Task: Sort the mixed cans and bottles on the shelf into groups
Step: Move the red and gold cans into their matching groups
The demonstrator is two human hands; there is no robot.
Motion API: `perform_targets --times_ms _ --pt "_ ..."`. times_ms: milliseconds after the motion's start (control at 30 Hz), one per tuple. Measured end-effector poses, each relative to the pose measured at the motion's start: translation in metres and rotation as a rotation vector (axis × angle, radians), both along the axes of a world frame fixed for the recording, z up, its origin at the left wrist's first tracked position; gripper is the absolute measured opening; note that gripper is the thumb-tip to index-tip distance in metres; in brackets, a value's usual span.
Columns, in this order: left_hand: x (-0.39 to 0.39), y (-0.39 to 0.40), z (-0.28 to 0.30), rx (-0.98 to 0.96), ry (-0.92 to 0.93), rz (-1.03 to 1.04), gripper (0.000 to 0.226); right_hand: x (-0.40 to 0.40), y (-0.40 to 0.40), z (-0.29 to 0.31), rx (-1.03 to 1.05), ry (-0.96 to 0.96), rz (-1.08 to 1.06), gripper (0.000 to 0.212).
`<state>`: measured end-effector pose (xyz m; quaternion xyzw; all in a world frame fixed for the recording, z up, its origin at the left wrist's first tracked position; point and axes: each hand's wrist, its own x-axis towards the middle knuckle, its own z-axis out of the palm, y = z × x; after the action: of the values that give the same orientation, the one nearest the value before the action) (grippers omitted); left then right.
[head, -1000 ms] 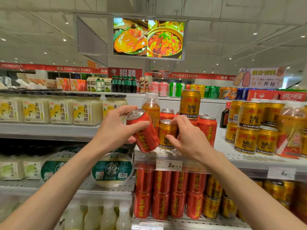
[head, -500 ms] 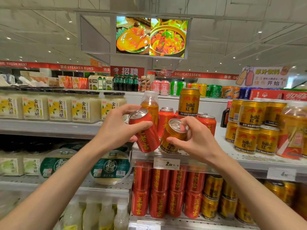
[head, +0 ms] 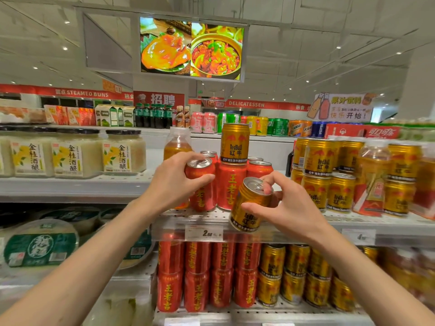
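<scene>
Since a second ago the right hand (head: 290,209) has pulled the gold Red Bull can (head: 250,205) off the white perforated shelf (head: 211,216), pinching it tilted at the shelf's edge; the left hand (head: 173,184) still grips a red cylindrical can (head: 201,184), now upright. Behind it crowd more red cans (head: 229,184), a stacked gold can (head: 234,143) and an orange bottle (head: 177,145).

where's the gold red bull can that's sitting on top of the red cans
In the head view, the gold Red Bull can stands upright on the red cans at the middle shelf's centre, right of the orange bottle, behind both hands.
</scene>
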<state>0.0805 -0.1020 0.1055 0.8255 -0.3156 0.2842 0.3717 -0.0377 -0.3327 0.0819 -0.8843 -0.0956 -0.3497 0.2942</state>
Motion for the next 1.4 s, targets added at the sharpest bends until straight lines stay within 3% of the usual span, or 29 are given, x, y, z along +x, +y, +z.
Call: perform_targets --times_ms 100,267,633,767,933,1033,1167,1400 --pt "0.006 -0.003 -0.003 0.055 -0.132 0.029 0.05 0.0 0.0 0.0 0.003 0.003 -0.001 0.047" --pt "0.013 0.0 -0.009 0.148 -0.156 -0.001 0.046 0.002 0.004 -0.001 0.012 0.0 -0.004 0.046" --pt "0.019 -0.009 -0.024 0.097 -0.154 -0.019 0.06 0.004 0.012 -0.002 0.053 0.0 -0.02 0.047" --pt "0.01 -0.006 -0.042 -0.019 -0.154 -0.089 0.058 -0.004 0.011 -0.004 0.16 0.028 -0.045 0.052" --pt "-0.027 -0.009 -0.073 -0.152 0.031 -0.258 0.039 -0.022 0.013 -0.015 0.359 0.08 -0.002 0.048" --pt "-0.043 -0.015 -0.086 -0.071 0.138 -0.369 0.053 -0.031 0.015 -0.023 0.452 0.095 0.026 0.043" --pt "-0.055 -0.03 -0.089 -0.006 0.153 -0.408 0.061 -0.043 0.009 -0.035 0.585 0.091 0.048 0.037" --pt "-0.079 -0.079 -0.088 -0.073 0.178 -0.416 0.051 -0.062 -0.034 -0.044 0.69 0.045 0.061 0.037"
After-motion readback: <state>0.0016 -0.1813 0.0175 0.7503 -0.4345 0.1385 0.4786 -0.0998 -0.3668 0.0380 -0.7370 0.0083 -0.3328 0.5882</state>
